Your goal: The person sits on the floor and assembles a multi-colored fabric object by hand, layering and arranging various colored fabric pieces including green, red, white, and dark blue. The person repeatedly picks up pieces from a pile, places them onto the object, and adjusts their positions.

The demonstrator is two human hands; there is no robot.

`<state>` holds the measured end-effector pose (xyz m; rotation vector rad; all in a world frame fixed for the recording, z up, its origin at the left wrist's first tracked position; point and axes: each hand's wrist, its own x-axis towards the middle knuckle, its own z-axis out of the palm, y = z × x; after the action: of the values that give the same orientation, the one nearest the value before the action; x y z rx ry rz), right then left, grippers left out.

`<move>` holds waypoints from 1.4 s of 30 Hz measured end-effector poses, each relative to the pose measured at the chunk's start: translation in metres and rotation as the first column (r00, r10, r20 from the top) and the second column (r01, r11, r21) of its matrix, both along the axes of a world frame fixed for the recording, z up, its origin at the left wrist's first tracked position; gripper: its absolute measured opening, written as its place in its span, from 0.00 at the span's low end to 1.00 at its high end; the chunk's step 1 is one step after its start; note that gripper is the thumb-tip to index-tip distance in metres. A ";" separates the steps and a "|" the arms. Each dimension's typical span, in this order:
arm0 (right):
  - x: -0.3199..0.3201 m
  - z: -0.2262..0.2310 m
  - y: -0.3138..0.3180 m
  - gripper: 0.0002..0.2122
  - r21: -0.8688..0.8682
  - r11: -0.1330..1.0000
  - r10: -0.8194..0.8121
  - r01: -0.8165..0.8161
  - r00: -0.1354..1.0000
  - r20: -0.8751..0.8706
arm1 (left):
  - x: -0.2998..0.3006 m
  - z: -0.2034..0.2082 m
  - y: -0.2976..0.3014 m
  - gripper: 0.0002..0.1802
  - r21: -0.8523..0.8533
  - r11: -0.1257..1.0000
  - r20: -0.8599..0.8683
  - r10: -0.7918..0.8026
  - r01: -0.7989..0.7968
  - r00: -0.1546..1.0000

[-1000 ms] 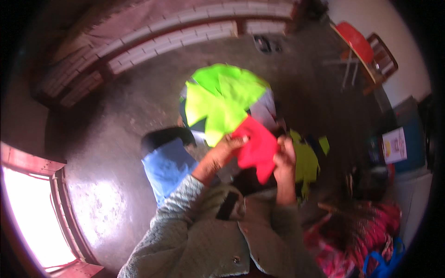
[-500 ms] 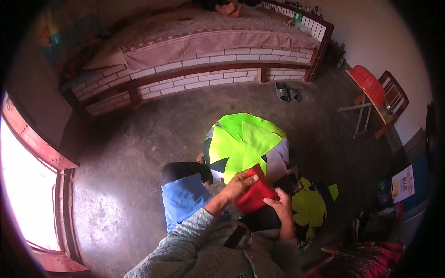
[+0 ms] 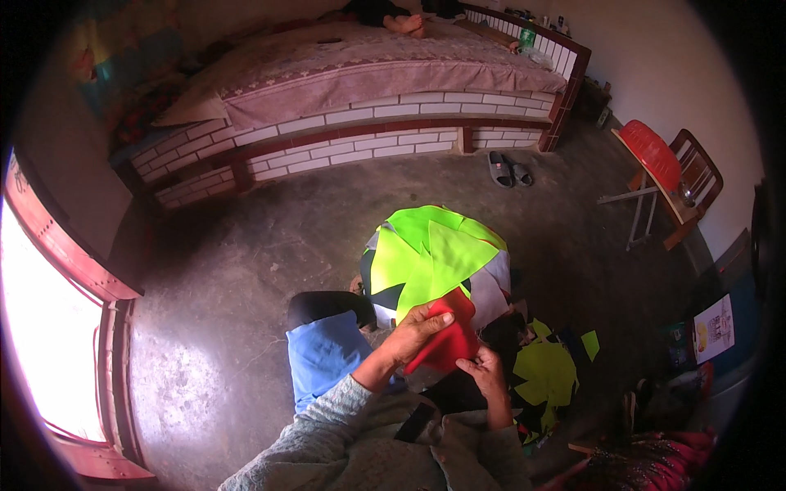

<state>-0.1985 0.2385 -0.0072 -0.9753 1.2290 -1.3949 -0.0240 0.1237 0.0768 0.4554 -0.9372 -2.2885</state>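
A piece of red cloth [image 3: 449, 334] is stretched between my two hands above my lap. My left hand [image 3: 419, 331] pinches its upper left part, thumb on top. At its lower right edge, my right hand [image 3: 486, 370] grips the cloth between thumb and fingers. Just beyond the hands stands a round heap of cloth pieces [image 3: 438, 245], neon yellow-green on top with white and dark ones at the sides. A light blue cloth [image 3: 326, 353] lies over my left leg. What supports the heap is hidden.
More yellow-green scraps [image 3: 547, 368] lie on the floor at my right. Grey slippers [image 3: 509, 169] sit before a brick-sided bed [image 3: 344, 139], where another person's bare feet [image 3: 407, 25] show. A red basin [image 3: 651, 154] rests on a small table by a chair; a doorway [image 3: 53, 327] is at left.
The red cloth has been turned and drawn slightly left between my hands, its lower corner now pointing left. My right hand has moved a little left and down. The view has tilted slightly.
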 end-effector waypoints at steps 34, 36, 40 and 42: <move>-0.006 -0.027 -0.001 0.12 0.067 0.996 -0.035 0.057 0.956 -0.291 | -0.001 0.013 0.004 0.14 -0.064 0.998 0.021 0.006 -0.005 1.000; -0.002 -0.017 0.001 0.12 0.047 0.997 -0.044 0.061 0.956 -0.291 | -0.001 0.011 0.003 0.13 -0.078 0.997 0.015 0.015 -0.014 1.000; -0.009 -0.033 0.000 0.13 0.077 0.995 -0.039 0.068 0.945 -0.326 | -0.002 0.012 0.002 0.13 -0.056 0.998 0.010 0.037 -0.036 0.999; -0.007 -0.033 0.001 0.14 0.080 0.994 -0.050 0.076 0.958 -0.282 | -0.001 0.011 0.002 0.14 -0.046 0.998 0.005 0.053 -0.052 0.999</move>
<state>-0.2053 0.2395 -0.0402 -1.1050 1.5310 -1.2672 -0.0251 0.1254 0.0877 0.4623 -0.9675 -2.2151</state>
